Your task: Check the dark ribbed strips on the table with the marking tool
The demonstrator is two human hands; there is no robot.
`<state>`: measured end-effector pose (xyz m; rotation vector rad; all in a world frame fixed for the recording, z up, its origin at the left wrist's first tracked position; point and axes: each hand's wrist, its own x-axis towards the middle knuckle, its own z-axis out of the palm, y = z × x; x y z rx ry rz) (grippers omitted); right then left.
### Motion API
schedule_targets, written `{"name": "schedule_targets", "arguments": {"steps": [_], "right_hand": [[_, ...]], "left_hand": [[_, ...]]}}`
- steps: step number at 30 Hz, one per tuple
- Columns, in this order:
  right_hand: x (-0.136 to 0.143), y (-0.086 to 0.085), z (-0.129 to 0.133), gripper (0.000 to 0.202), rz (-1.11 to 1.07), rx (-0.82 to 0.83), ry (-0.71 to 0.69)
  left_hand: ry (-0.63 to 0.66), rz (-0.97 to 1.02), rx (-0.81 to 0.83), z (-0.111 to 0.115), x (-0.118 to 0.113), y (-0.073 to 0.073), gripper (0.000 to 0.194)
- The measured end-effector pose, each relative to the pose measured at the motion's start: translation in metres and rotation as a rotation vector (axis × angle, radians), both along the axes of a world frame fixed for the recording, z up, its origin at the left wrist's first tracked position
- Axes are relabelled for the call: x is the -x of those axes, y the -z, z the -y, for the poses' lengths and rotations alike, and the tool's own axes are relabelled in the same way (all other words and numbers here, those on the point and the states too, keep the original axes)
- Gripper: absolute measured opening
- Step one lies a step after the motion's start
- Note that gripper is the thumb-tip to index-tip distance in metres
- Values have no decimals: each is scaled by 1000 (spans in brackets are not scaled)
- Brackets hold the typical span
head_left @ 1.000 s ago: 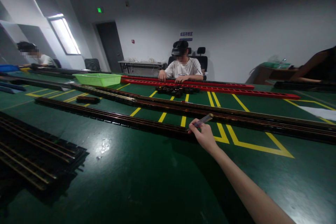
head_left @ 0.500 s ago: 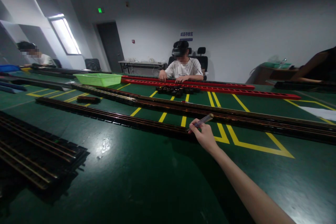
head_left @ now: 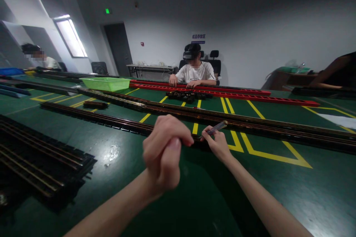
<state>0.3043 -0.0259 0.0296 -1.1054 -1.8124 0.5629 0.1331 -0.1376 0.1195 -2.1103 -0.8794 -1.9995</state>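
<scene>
My right hand is closed around a slim clear-handled screwdriver, whose handle slants up to the right. Its working end is at the right end of a short black track strip with copper-coloured rails, partly hidden by my hands. Nearer the camera, my left hand is curled with thumb and fingers pressed together, its fingertips pointing toward that same strip end. Whatever the left fingers hold, if anything, cannot be made out. Just beyond runs a longer black track strip.
Stacked track strips lie at the left on the green table. A small track piece, a light-green basket, dark parts and red slotted rails are farther back. A co-worker sits opposite.
My left hand has come into view from below, closed, and reached up beside the right hand at the strip end. The right hand keeps its hold on the screwdriver, almost unmoved.
</scene>
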Motion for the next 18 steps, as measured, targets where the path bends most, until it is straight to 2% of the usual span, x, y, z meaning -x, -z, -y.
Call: {"name": "schedule_targets", "arguments": {"steps": [2, 5, 8, 10, 13, 18], "right_hand": [[0, 0, 0, 22, 2, -6, 11], [-1, 0, 0, 22, 11, -28, 23], [-2, 1, 1, 22, 16, -51, 33], [-2, 2, 1, 23, 14, -55, 41], [-2, 2, 3, 23, 8, -48, 55], [-2, 3, 8, 24, -6, -51, 83]], "left_hand": [[-61, -124, 58, -26, -4, 15, 31], [-226, -366, 227, -60, -5, 50, 21], [-266, -537, 370, -75, -3, 85, 22], [-290, -623, 391, -77, -2, 102, 30], [-335, -738, 425, -77, -2, 114, 37], [-420, -812, 476, -82, -4, 120, 48]]}}
